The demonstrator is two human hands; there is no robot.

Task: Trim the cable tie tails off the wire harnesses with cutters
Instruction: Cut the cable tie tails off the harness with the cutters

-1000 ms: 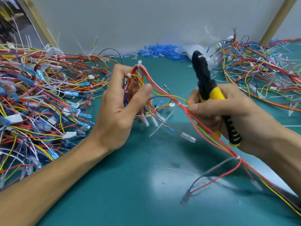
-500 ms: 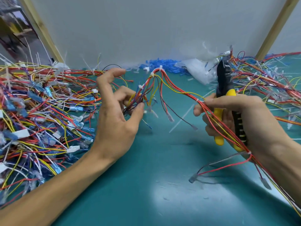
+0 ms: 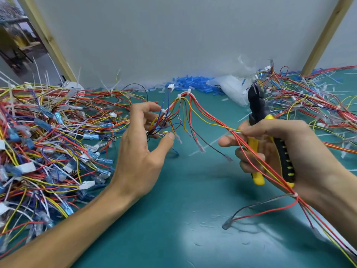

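A wire harness (image 3: 204, 115) of red, yellow and blue wires arches above the green mat between my hands, with white cable ties (image 3: 179, 96) near its top. My left hand (image 3: 143, 149) pinches the harness's left branch wires between thumb and fingers. My right hand (image 3: 280, 151) grips the yellow-and-black cutters (image 3: 258, 113), jaws pointing up, and also pinches the harness at a tie between thumb and forefinger. The harness trails down past my right wrist to the lower right.
A big pile of harnesses (image 3: 44, 144) covers the mat's left side. Another pile (image 3: 313, 101) lies at the back right. Blue sleeves (image 3: 189, 82) and a clear plastic bag (image 3: 229, 88) sit by the white back wall. Cut tie bits dot the green mat (image 3: 185, 219).
My left hand has loosened from a full grip to a fingertip pinch on the branch wires. The harness has been spread and raised into an arch. My right hand's cutters turned more upright.
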